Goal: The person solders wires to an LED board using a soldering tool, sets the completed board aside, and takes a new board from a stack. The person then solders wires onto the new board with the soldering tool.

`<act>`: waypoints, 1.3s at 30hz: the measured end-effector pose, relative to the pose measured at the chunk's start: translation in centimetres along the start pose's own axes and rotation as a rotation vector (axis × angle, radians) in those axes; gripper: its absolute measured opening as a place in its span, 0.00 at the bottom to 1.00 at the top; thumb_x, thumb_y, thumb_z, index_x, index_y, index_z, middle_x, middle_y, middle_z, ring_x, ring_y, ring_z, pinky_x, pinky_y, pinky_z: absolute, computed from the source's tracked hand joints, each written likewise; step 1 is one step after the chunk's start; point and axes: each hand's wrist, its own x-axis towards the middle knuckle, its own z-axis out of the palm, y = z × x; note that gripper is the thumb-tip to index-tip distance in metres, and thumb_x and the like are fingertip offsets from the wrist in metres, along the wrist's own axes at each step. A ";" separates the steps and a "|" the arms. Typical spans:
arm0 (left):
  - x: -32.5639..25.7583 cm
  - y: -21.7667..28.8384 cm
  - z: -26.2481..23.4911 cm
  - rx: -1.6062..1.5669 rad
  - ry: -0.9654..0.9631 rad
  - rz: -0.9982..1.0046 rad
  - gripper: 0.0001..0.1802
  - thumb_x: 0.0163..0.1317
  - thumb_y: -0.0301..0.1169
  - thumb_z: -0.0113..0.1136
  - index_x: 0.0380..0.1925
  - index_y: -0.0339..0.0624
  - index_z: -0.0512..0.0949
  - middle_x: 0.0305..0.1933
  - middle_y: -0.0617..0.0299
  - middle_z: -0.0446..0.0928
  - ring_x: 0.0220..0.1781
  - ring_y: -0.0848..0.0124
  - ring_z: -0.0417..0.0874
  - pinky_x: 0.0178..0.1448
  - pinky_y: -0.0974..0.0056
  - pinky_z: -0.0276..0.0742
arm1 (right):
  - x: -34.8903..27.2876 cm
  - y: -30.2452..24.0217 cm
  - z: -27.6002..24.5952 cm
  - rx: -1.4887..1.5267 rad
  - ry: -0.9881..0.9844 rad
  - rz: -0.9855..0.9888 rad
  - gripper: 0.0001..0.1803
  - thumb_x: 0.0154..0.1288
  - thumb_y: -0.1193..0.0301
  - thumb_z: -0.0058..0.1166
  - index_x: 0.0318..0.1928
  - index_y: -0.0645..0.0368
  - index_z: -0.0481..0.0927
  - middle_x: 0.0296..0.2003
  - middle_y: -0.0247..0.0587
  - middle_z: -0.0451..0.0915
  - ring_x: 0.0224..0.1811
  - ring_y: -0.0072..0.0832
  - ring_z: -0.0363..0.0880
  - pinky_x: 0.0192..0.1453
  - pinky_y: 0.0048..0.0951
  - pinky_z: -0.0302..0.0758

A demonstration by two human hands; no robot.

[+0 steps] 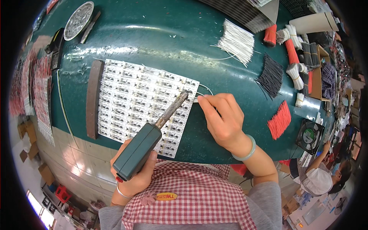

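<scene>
My left hand (142, 172) is wrapped round the dark green body of a soldering gun (138, 151). Its long, worn metal tip reaches up and right to the right edge of a white circuit board panel (130, 101), which carries rows of small black parts and short white wires. Just off that edge, my right hand (227, 120) pinches thin white wires (207, 87) between thumb and forefinger, close to the soldering tip. Whether the tip touches a pad is too small to tell. Along the panel's left side lies a brown bar (94, 99).
Loose piles of white wires (238, 42), black wires (271, 76) and red wires (280, 119) lie on the green table to the right. Beyond them are tied wire bundles and a small black fan (309, 136). A metal dish (78, 21) sits far left. Another person (318, 178) works at right.
</scene>
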 end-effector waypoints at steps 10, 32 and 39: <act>-0.4 0.0 -0.4 0.005 -0.052 -0.041 0.13 0.51 0.18 0.69 0.39 0.29 0.82 0.38 0.50 0.82 0.33 0.65 0.84 0.36 0.66 0.79 | -0.8 -0.5 0.4 0.042 -0.071 0.024 0.18 0.42 0.82 0.59 0.40 0.69 0.81 0.33 0.41 0.78 0.30 0.31 0.75 0.29 0.27 0.73; -1.1 -0.5 -0.4 0.070 -0.060 -0.048 0.12 0.50 0.20 0.69 0.37 0.32 0.83 0.32 0.53 0.79 0.28 0.65 0.81 0.31 0.65 0.76 | -0.7 -0.7 0.3 0.001 -0.092 0.025 0.17 0.43 0.81 0.60 0.39 0.69 0.81 0.33 0.41 0.77 0.31 0.32 0.75 0.30 0.27 0.74; -1.3 -0.8 -0.5 0.034 -0.001 0.050 0.12 0.50 0.20 0.69 0.37 0.29 0.83 0.35 0.49 0.81 0.31 0.61 0.83 0.35 0.64 0.78 | -0.4 -1.0 0.2 0.018 -0.050 0.052 0.19 0.41 0.85 0.62 0.39 0.67 0.82 0.30 0.41 0.79 0.29 0.33 0.77 0.29 0.28 0.74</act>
